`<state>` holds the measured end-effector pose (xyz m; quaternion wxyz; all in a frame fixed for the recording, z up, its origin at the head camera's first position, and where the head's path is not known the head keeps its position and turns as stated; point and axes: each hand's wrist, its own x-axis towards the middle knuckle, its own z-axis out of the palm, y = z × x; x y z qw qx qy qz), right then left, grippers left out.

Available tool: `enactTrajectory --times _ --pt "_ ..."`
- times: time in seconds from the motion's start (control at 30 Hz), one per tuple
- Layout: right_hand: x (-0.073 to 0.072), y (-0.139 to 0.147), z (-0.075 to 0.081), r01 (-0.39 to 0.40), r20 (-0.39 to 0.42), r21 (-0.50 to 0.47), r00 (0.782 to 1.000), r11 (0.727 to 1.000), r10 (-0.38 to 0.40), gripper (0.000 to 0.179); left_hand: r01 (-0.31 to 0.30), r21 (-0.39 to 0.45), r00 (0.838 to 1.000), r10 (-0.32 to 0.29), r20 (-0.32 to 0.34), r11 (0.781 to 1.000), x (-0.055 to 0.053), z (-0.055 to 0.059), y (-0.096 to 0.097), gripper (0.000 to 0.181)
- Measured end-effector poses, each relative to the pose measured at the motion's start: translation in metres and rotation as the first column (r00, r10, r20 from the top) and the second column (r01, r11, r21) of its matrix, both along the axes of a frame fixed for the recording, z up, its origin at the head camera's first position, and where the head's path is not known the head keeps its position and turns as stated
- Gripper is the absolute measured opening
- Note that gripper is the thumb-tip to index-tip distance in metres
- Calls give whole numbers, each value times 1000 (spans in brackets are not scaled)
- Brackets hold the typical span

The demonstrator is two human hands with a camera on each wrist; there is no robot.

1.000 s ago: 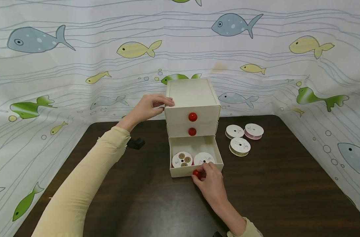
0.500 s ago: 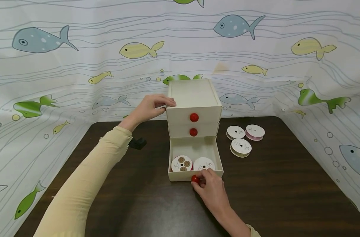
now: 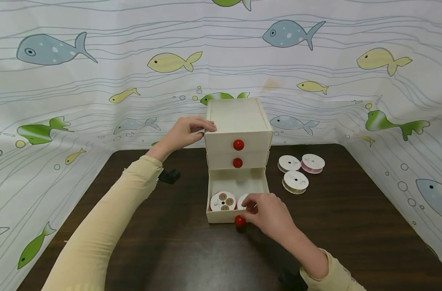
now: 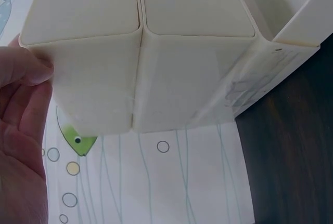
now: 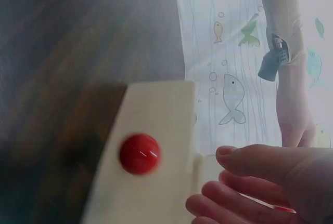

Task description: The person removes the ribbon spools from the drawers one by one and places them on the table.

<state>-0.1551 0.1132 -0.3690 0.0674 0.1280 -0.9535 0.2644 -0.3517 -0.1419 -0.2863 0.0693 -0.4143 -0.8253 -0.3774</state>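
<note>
A cream cabinet [image 3: 239,115] of three stacked drawers with red knobs stands on the dark table. Its bottom drawer [image 3: 236,177] is pulled out, with two ribbon spools inside. The left spool [image 3: 221,198] has brown circles on its face; my right hand partly covers the white spool [image 3: 241,201] beside it. My left hand [image 3: 184,132] rests on the cabinet's upper left edge, fingers on top and thumb lower at the side. Over the drawer's front is my right hand [image 3: 271,212], fingers loosely bent and off the bottom knob [image 5: 139,154], nothing held in the right wrist view.
To the right of the cabinet three more ribbon spools lie in a group: a white one [image 3: 289,163], a pink-edged one [image 3: 312,163] and a third spool [image 3: 295,181] nearer. A fish-patterned curtain [image 3: 126,72] surrounds the table [image 3: 177,250] at back and sides.
The bottom drawer has slid a little further out, drawn by its knob. My right hand has since let go of the knob and moved up over the drawer front. My left hand stays put.
</note>
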Motion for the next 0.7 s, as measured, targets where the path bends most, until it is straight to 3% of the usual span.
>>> enactTrajectory --times 0.3,0.53,0.7 --pt "-35 1 34 -158 19 181 987 971 158 18 26 7 1000 -26 1 1000 -2 0 -2 33" --pt "-58 -9 51 -292 25 330 953 898 301 23 17 2 1000 -17 -5 1000 -1 1 -2 32" --pt "-76 -20 53 -346 87 405 936 846 341 29 42 2 999 -42 8 999 -1 0 -3 31"
